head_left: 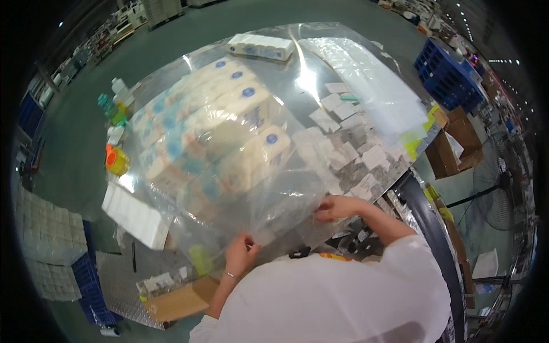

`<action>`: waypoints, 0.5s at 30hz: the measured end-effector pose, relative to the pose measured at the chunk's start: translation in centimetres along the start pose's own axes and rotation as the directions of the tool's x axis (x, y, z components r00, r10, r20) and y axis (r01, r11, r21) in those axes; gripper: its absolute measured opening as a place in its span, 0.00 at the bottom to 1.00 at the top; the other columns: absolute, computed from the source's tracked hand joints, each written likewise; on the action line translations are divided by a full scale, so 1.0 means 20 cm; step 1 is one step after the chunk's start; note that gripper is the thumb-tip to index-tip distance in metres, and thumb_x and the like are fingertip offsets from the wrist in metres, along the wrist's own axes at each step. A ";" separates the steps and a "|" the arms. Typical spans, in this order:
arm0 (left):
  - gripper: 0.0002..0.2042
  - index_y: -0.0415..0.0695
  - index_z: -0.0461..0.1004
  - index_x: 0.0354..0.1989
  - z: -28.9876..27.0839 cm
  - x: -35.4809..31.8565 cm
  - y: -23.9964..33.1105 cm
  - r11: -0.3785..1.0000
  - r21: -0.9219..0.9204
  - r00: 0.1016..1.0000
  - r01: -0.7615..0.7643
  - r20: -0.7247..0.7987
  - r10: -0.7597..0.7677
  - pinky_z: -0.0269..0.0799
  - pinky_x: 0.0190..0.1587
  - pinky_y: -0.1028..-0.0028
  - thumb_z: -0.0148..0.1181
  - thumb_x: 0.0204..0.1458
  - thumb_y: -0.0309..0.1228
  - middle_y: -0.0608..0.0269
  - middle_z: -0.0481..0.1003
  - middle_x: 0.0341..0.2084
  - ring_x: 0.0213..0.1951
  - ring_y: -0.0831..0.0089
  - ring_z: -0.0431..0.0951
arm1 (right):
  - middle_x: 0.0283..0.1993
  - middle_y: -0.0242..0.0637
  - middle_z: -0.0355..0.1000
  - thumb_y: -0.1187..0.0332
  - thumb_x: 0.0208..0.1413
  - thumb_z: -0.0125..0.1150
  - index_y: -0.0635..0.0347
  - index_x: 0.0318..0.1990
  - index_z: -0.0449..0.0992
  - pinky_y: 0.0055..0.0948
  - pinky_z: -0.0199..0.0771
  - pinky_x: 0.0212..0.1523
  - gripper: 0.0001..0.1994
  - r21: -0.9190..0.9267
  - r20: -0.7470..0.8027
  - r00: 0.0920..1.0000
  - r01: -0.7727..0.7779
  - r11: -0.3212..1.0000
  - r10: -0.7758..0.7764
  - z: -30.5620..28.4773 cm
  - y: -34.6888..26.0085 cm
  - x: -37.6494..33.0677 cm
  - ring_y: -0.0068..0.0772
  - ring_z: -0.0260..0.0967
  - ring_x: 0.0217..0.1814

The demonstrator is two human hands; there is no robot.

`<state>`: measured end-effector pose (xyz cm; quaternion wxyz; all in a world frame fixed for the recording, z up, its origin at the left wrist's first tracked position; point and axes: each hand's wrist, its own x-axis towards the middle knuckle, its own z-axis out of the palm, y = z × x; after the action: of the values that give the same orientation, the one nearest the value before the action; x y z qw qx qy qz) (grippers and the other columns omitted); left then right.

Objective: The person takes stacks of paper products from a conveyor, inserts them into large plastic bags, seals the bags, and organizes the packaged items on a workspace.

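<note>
A large clear plastic bag (286, 197) lies on the metal table, filled with several wrapped packs of paper rolls (251, 108) with blue marks. Its loose mouth faces me. My left hand (242, 251) pinches the near edge of the bag, fingers closed. Further right, my right hand (338, 208) has its fingers curled together on the bag's edge as well. The film is thin and see-through, so exactly how much of it each hand holds is hard to see.
Paper slips (343, 108) and a stack of flat clear bags (366, 74) cover the table's right side. A white roll pack (260, 47) lies at the far edge, another pack (134, 214) at left. Bottles (111, 108) and a yellow tape roll (118, 162) stand left. A fan (497, 183) is right.
</note>
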<state>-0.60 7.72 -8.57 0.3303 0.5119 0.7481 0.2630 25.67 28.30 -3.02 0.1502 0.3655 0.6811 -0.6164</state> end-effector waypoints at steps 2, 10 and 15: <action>0.14 0.44 0.73 0.32 0.06 0.14 0.14 0.997 0.054 0.988 -0.046 0.150 0.037 0.68 0.34 0.66 0.57 0.42 0.40 0.54 0.74 0.25 0.30 0.58 0.74 | 0.38 0.36 0.71 0.62 0.51 0.56 0.64 0.52 0.64 0.24 0.69 0.37 0.23 0.012 -0.067 0.997 -0.032 0.999 0.032 -0.25 0.12 -0.18 0.24 0.68 0.36; 0.23 0.43 0.60 0.54 0.66 0.81 0.75 0.884 -0.129 0.718 -0.450 0.536 0.443 0.61 0.51 0.64 0.53 0.50 0.37 0.50 0.65 0.49 0.50 0.55 0.65 | 0.37 0.36 0.70 0.66 0.49 0.56 0.62 0.51 0.66 0.23 0.69 0.34 0.21 -0.161 -0.440 0.886 0.082 0.984 -0.146 -1.58 -0.05 -0.22 0.23 0.66 0.36; 0.29 0.40 0.57 0.56 0.91 1.33 0.56 0.887 0.055 0.882 -0.458 -0.094 0.461 0.45 0.59 0.52 0.56 0.45 0.36 0.47 0.56 0.56 0.59 0.49 0.51 | 0.51 0.55 0.65 0.57 0.41 0.60 0.66 0.53 0.63 0.33 0.63 0.52 0.32 -0.663 -0.637 0.670 -0.224 0.714 -0.382 -2.58 -0.31 0.40 0.49 0.63 0.52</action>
<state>13.00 37.57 -18.08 0.2109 0.6652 0.6257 0.3486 28.62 80.05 6.34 -0.0418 0.4646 0.8767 -0.1177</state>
